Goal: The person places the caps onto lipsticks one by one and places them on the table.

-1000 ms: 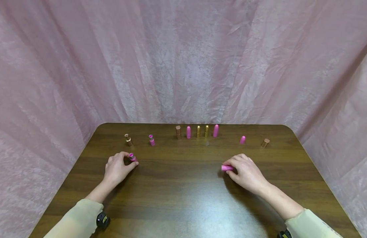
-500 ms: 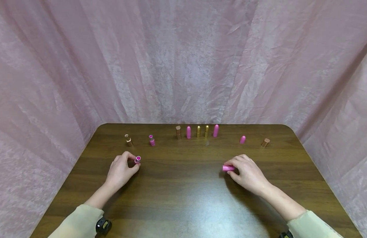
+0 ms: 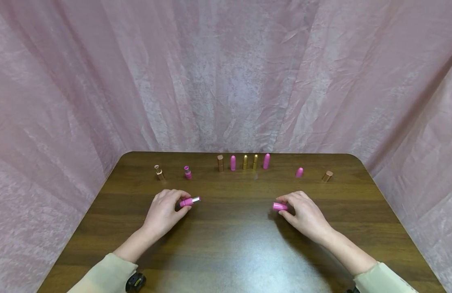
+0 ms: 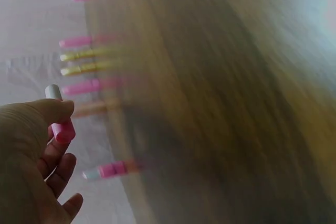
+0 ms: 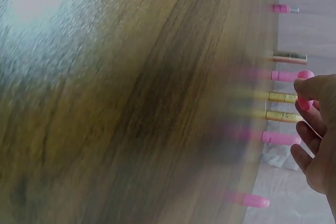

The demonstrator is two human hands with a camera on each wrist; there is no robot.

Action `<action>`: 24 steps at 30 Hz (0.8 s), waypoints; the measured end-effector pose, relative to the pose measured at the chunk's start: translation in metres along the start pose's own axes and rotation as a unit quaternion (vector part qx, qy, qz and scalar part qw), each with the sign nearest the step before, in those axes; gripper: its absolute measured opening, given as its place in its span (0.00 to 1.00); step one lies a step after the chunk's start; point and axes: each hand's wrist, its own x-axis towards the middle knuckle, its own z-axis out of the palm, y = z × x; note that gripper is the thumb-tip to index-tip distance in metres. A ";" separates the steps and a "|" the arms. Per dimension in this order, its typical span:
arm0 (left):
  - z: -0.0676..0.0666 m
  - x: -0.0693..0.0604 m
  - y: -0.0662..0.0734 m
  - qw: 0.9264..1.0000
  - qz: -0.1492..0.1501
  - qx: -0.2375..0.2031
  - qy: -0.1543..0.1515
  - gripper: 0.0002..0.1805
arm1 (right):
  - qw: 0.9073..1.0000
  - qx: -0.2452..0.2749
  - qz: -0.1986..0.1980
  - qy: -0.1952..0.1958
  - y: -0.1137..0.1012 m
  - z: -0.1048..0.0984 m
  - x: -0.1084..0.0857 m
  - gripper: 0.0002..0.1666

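Between thumb and fingertips my left hand (image 3: 165, 213) pinches an uncapped pink lipstick (image 3: 187, 202), tilted so its silver end points right. The left wrist view shows the same lipstick base (image 4: 64, 130) under the thumb. Over on the right side, my right hand (image 3: 304, 213) pinches a pink lipstick cap (image 3: 279, 206), its end facing left toward the lipstick; the right wrist view shows the cap (image 5: 304, 90) partly covered by the thumb. A wide gap separates the two hands.
Along the back stand closed lipsticks: a copper one (image 3: 220, 163), pink ones (image 3: 266, 161) and gold ones (image 3: 245, 162). At back left are an uncapped gold-brown lipstick (image 3: 159, 173) and an uncapped pink one (image 3: 188, 173). At back right stand a pink cap (image 3: 300, 172) and a copper cap (image 3: 327, 176).
My left hand has moved right with the lipstick, turning it from nearly upright to lying sideways, silver end rightward. My right hand with the cap has hardly moved.
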 end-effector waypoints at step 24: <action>0.020 0.028 0.087 0.992 0.117 -0.031 -0.039 0.11 | 0.997 0.049 -0.054 0.009 -0.030 0.012 0.013 0.17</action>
